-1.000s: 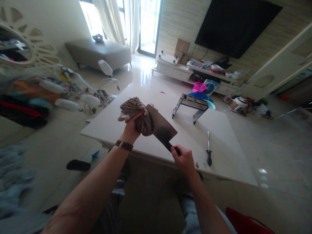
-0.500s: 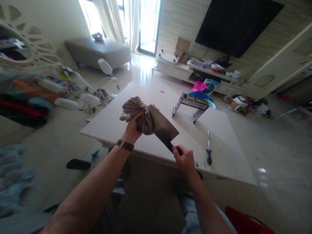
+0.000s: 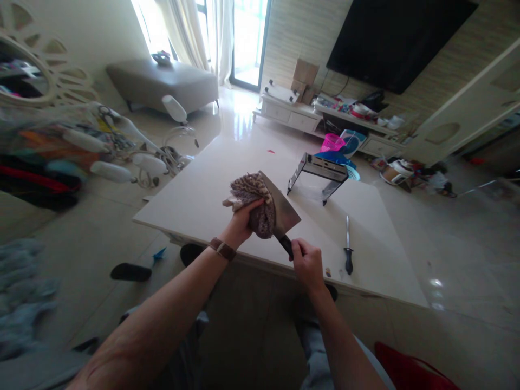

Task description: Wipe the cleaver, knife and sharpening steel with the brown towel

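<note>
My left hand [image 3: 242, 221], with a brown strap on its wrist, is closed around a bunched brown-and-cream towel [image 3: 263, 219]. The towel lies against the blade of a cleaver [image 3: 286, 208] and covers part of it. By its black handle, my right hand [image 3: 307, 261] grips the cleaver, blade pointing away from me. Both hands are over the near edge of a white table [image 3: 195, 189]. To the right on the table lies a sharpening steel [image 3: 348, 252] with a black handle. Small bits [image 3: 328, 272] lie near the front edge.
A black-framed stand with clear sides [image 3: 325, 168] is on the table beyond the cleaver. A small red piece [image 3: 271, 151] lies farther back. Behind the table are a pink basket [image 3: 333, 143] and a low TV cabinet [image 3: 284, 111]. A dark slipper [image 3: 130, 273] lies on the floor at left.
My left hand and the towel have moved right along the blade toward the handle, covering more of the blade's lower part. My right hand stays nearly in place on the handle.
</note>
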Demonstrator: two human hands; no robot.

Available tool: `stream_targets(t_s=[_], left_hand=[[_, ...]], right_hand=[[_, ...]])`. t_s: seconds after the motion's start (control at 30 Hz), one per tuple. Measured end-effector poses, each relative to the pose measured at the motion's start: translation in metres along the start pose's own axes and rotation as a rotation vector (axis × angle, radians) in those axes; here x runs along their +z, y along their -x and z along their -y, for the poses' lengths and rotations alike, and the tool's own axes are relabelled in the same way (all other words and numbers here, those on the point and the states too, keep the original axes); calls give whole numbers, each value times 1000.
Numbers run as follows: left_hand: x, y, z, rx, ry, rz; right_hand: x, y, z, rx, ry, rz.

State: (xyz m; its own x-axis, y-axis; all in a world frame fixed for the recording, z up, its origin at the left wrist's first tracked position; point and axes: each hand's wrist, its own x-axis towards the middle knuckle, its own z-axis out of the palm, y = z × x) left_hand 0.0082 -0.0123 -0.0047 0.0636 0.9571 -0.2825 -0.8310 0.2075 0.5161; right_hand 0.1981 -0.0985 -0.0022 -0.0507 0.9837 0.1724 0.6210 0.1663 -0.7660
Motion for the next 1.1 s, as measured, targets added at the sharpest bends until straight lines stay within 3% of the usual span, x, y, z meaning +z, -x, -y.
stream_targets(t_s=[0.7, 0.97, 1.1], left_hand=[[7, 8, 0, 7, -26, -63], [8, 5, -8, 72, 12, -116], [8, 10, 5, 23, -38, -100]], right_hand=[[6, -3, 2, 108, -94, -56], [7, -6, 3, 123, -121, -77], [11, -6, 3, 124, -139, -76]])
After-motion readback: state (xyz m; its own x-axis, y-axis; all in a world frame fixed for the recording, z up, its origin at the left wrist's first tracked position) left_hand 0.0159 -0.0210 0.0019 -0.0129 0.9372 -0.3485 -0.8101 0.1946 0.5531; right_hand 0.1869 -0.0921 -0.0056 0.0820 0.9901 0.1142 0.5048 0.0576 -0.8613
